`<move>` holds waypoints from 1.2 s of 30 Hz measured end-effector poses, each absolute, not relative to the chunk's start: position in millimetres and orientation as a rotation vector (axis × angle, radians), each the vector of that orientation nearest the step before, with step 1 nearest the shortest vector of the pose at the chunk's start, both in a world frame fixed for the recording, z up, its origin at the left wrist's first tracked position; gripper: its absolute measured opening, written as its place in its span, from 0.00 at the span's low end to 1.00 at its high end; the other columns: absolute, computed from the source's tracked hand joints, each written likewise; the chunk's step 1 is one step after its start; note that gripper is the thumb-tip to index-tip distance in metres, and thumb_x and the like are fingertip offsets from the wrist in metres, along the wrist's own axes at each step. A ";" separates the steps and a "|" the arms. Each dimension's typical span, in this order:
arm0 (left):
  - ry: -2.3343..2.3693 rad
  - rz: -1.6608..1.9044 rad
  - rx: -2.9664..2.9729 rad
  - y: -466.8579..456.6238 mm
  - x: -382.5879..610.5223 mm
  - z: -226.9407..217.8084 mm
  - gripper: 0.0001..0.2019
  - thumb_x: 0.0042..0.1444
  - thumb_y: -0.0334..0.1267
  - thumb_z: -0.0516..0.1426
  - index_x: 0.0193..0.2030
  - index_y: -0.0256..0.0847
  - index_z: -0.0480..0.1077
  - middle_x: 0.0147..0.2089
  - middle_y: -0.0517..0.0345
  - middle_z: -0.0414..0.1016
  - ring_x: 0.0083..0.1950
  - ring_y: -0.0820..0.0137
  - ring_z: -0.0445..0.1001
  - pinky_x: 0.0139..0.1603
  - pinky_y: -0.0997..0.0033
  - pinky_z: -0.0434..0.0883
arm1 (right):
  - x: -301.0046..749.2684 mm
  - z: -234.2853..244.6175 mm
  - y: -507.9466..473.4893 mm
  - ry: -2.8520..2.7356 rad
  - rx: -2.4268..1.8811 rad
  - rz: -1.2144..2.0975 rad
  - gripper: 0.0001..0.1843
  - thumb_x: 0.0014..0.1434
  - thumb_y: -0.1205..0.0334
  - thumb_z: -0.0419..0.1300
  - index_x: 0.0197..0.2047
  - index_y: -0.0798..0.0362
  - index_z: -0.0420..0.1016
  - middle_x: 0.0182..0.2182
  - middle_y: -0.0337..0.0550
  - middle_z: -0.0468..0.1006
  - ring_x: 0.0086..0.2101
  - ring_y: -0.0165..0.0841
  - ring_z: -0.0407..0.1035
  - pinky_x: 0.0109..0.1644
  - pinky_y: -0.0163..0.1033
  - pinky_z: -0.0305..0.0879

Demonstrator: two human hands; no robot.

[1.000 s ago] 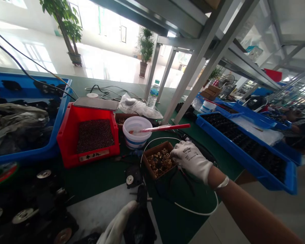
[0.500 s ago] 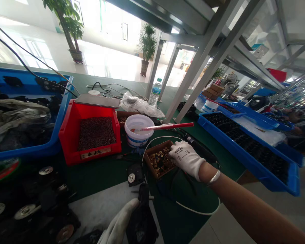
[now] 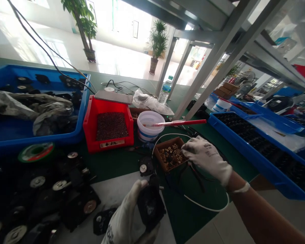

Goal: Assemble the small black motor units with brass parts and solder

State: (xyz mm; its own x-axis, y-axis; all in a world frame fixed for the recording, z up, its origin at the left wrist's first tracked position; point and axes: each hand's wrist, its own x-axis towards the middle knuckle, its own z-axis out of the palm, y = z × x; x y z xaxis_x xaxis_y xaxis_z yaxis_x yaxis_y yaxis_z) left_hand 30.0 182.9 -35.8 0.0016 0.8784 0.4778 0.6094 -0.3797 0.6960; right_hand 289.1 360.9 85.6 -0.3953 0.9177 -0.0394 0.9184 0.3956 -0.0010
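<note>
My left hand [image 3: 124,220], in a white fabric glove, is at the bottom centre and grips a black motor housing [image 3: 151,206]. My right hand [image 3: 205,159], in a white coated glove, hangs at the right rim of a small brown cardboard box [image 3: 160,156]. That box is filled with small brass and dark sleeves [image 3: 171,156]. The right fingertips are over the box's edge, and any small piece between them is hidden. A similar black motor part with a silver hub [image 3: 146,166] lies just beyond my left hand.
Several black motor units [image 3: 59,193] crowd the lower left. Behind the box stand a red bin of dark granules [image 3: 108,127], a white bucket [image 3: 147,134] with a red-handled rod, and a white cable [image 3: 205,200]. Blue trays [image 3: 256,152] and metal shelf legs stand at the right.
My left hand has raised the black housing higher and turned it. My right hand has moved slightly back from the box. The whole view has shifted as my head moved.
</note>
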 end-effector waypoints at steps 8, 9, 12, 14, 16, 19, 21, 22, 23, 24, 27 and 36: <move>1.492 1.420 2.066 191.0 38.0 -37.2 0.43 0.62 0.32 0.62 0.79 0.34 0.45 0.65 0.35 0.75 0.65 0.56 0.78 0.65 0.62 0.78 | 239.3 51.6 268.6 3.475 1.405 -0.677 0.08 0.66 0.70 0.63 0.44 0.48 0.80 0.35 0.38 0.79 0.37 0.33 0.74 0.42 0.38 0.71; 1.494 1.436 2.078 191.8 39.1 -36.2 0.42 0.63 0.33 0.61 0.79 0.33 0.47 0.64 0.35 0.76 0.64 0.57 0.79 0.64 0.63 0.78 | 234.2 48.0 265.3 3.481 1.369 -0.638 0.07 0.66 0.70 0.63 0.43 0.49 0.80 0.35 0.39 0.79 0.37 0.33 0.73 0.41 0.38 0.70; 1.500 1.453 2.121 192.4 40.4 -34.8 0.39 0.64 0.33 0.60 0.78 0.32 0.50 0.63 0.36 0.77 0.64 0.59 0.79 0.64 0.66 0.78 | 226.6 41.8 263.9 3.467 1.283 -0.433 0.05 0.68 0.68 0.62 0.42 0.51 0.79 0.35 0.41 0.79 0.35 0.35 0.71 0.39 0.41 0.67; 1.488 1.430 2.143 191.6 40.3 -35.1 0.39 0.63 0.32 0.61 0.77 0.32 0.50 0.63 0.36 0.76 0.65 0.60 0.78 0.65 0.67 0.77 | 225.7 41.5 264.5 3.461 1.216 -0.218 0.05 0.69 0.67 0.60 0.41 0.52 0.78 0.34 0.40 0.79 0.34 0.36 0.70 0.39 0.43 0.64; 1.478 1.413 2.153 190.5 40.2 -35.6 0.38 0.63 0.31 0.61 0.77 0.32 0.51 0.63 0.37 0.76 0.65 0.60 0.77 0.65 0.67 0.77 | 225.4 43.0 263.9 3.448 1.165 -0.025 0.07 0.71 0.67 0.58 0.41 0.52 0.78 0.33 0.40 0.78 0.33 0.36 0.68 0.38 0.44 0.61; 1.477 1.418 2.162 188.9 40.6 -36.0 0.38 0.63 0.31 0.61 0.77 0.32 0.52 0.63 0.37 0.76 0.64 0.60 0.78 0.64 0.67 0.78 | 224.1 45.3 260.6 3.430 1.108 0.112 0.09 0.72 0.67 0.57 0.41 0.52 0.78 0.32 0.40 0.77 0.32 0.37 0.67 0.36 0.45 0.57; 1.471 1.417 2.168 188.1 40.6 -36.0 0.38 0.62 0.31 0.62 0.76 0.32 0.53 0.63 0.37 0.76 0.64 0.60 0.78 0.64 0.66 0.78 | 222.5 45.9 257.6 3.432 1.073 0.211 0.09 0.72 0.68 0.56 0.41 0.53 0.78 0.31 0.40 0.77 0.32 0.37 0.66 0.36 0.45 0.56; 1.467 1.411 2.173 187.8 40.4 -36.2 0.38 0.62 0.32 0.62 0.77 0.32 0.53 0.63 0.37 0.76 0.63 0.60 0.79 0.63 0.66 0.78 | 221.6 46.1 255.9 3.433 1.061 0.295 0.10 0.72 0.69 0.56 0.41 0.54 0.78 0.31 0.41 0.77 0.32 0.37 0.66 0.37 0.45 0.56; 1.470 1.408 2.175 187.6 40.1 -36.6 0.38 0.62 0.32 0.61 0.77 0.31 0.53 0.63 0.37 0.76 0.63 0.60 0.79 0.63 0.66 0.78 | 220.8 46.4 254.3 3.423 1.054 0.387 0.11 0.71 0.71 0.55 0.41 0.55 0.78 0.31 0.41 0.77 0.32 0.38 0.66 0.37 0.46 0.56; 1.466 1.406 2.182 187.5 39.7 -37.2 0.38 0.62 0.33 0.62 0.77 0.31 0.53 0.63 0.37 0.76 0.64 0.60 0.78 0.63 0.66 0.78 | 220.0 46.6 252.7 3.402 1.056 0.470 0.11 0.71 0.72 0.54 0.41 0.56 0.78 0.30 0.42 0.77 0.32 0.38 0.66 0.38 0.46 0.55; 1.447 1.402 2.212 188.0 37.8 -39.9 0.38 0.62 0.32 0.62 0.77 0.32 0.53 0.65 0.38 0.76 0.65 0.60 0.77 0.65 0.67 0.77 | 218.0 47.2 249.0 3.316 1.108 0.510 0.12 0.70 0.73 0.54 0.39 0.55 0.77 0.30 0.41 0.76 0.31 0.38 0.65 0.37 0.46 0.54; 1.390 1.383 2.226 190.2 32.8 -43.0 0.41 0.62 0.31 0.62 0.79 0.34 0.50 0.65 0.39 0.76 0.64 0.58 0.79 0.62 0.66 0.79 | 230.8 53.8 249.5 3.380 1.108 0.054 0.11 0.68 0.69 0.55 0.44 0.52 0.79 0.33 0.41 0.79 0.32 0.38 0.69 0.34 0.46 0.58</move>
State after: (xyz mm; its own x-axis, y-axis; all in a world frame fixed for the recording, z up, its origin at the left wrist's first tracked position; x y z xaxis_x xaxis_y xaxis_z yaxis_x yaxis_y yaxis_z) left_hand 32.8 190.2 -43.0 0.1327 0.7791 0.6127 0.6167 -0.5488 0.5643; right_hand 230.8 249.5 53.8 -0.7291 0.5603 0.3930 0.5726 0.8139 -0.0983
